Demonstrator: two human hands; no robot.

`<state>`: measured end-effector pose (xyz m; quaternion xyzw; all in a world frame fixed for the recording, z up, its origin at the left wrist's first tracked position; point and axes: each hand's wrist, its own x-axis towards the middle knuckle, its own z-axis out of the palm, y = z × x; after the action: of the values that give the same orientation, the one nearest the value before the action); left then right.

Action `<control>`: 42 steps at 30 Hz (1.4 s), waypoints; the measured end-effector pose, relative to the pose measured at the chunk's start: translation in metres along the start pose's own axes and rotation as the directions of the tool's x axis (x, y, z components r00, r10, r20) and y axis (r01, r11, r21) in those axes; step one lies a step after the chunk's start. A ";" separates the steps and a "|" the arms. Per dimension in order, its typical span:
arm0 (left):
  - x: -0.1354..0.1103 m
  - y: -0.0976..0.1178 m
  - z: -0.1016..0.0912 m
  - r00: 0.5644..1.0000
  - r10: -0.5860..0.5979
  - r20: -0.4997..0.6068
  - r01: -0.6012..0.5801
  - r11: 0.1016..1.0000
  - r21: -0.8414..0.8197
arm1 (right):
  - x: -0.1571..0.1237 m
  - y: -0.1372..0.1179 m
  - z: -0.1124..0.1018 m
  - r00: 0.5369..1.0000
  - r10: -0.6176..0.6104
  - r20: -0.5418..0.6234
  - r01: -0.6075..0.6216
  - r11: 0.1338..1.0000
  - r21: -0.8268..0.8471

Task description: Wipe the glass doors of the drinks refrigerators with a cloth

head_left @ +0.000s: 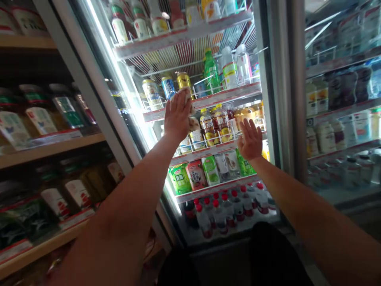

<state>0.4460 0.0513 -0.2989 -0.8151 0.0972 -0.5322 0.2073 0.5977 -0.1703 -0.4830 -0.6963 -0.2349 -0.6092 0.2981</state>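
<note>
Left hand is the one on the cloth; right hand is well off to its right. The cloth sits under the left palm and sticks out along that hand's right edge, from about the fingertips down to the heel. Its longest visible run goes roughly with the fingers, leaning a little. Left fingers are almost straight, close together, pointing up and away, palm facing the fridge; can't tell if they pinch the cloth or only press it, since the palm side is hidden. Right hand is spread, fingers up, palm facing away, nothing seen in it; can't tell if it touches a surface. Also can't tell if glass lies between the hands and the shelves. Cloth look: bunched, pale beige with brownish patches, soft, uneven outline, most of it covered by the hand, blurred at the edges. Around the left hand: gold can just past the fingertips, blue can up and slightly left of it, yellow-capped bottles to its right, between the two hands. Green pack is below the left hand. My read: the left arm governs the cloth's position.
</note>
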 end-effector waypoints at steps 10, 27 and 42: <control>-0.129 0.080 0.053 0.948 0.282 0.149 -0.281 0.959 -0.028 | -0.001 0.001 0.002 1.000 -0.009 -0.026 0.009 1.000 0.009; -0.344 0.159 0.104 0.593 0.703 0.393 -0.512 0.705 -0.490 | -0.001 0.002 0.002 0.999 -0.020 -0.029 0.019 1.000 -0.025; -0.086 0.097 0.067 0.655 0.740 0.154 -0.694 0.670 -0.264 | -0.002 0.002 0.004 0.998 -0.029 -0.061 0.029 1.000 -0.012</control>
<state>0.4772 0.0128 -0.4367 -0.7847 0.4334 -0.2887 0.3362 0.6021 -0.1688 -0.4856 -0.6756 -0.2325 -0.6356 0.2924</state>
